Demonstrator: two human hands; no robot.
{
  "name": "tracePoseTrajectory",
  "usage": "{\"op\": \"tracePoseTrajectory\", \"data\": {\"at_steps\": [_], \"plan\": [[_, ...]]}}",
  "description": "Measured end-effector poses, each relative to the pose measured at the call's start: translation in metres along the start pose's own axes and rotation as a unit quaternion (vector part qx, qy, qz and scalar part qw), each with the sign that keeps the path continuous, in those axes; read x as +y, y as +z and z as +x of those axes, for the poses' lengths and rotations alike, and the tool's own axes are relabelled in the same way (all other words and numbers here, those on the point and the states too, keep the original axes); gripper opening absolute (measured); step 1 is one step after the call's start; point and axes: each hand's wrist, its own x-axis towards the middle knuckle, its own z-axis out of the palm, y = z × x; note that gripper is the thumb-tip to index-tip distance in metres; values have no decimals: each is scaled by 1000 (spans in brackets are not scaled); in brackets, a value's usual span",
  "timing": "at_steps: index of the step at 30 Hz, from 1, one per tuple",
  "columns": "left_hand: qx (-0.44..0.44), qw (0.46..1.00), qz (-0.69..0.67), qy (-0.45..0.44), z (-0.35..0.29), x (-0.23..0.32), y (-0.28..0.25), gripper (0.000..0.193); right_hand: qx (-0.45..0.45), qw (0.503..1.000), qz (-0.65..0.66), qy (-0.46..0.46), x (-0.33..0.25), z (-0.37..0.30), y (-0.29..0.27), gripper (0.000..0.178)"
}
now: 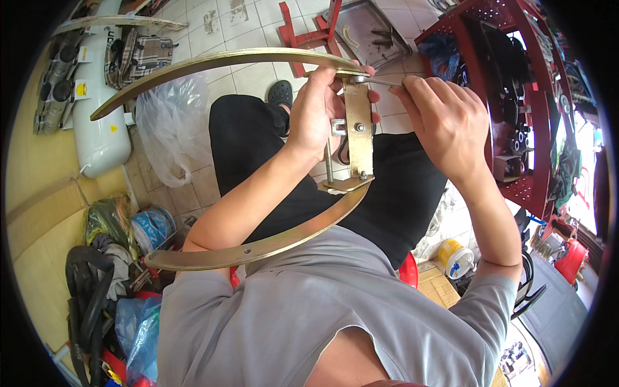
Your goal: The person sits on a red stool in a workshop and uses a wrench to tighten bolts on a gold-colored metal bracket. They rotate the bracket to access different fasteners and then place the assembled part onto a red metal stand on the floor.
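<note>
Brass-coloured bracket (pixel 358 126): flat upright plate joining two long curved metal strips, held between both hands above the lap. Left hand (pixel 317 109): fingers wrapped round the plate's upper left edge, closed on it. Right hand (pixel 445 122): fingertips pinching a thin metal rod (pixel 387 82) at the bracket's top end. Upper curved strip (pixel 213 64): arcs away left of the left hand. Lower curved strip (pixel 258 248): sweeps below the left forearm. Threaded bolt (pixel 329 164): just beside the plate. Red rack (pixel 516 97): right of the right hand. White tank (pixel 97 122): far left, on the tiled floor (pixel 251 77).
</note>
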Motion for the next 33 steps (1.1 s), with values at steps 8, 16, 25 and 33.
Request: {"op": "tracePoseTrajectory", "data": {"at_steps": [8, 16, 25, 33], "plan": [[-77, 996, -42, 20, 0, -2, -3, 48, 56, 978, 177, 93, 4, -23, 39, 14], [-75, 996, -21, 31, -6, -1, 4, 51, 46, 959, 252, 118, 1, -27, 46, 13], [-116, 993, -35, -15, -2, 2, 3, 60, 107, 960, 242, 88, 16, -43, 31, 21], [-143, 989, -12, -38, -8, 4, -6, 67, -22, 769, 554, 316, 6, -28, 17, 21]]}}
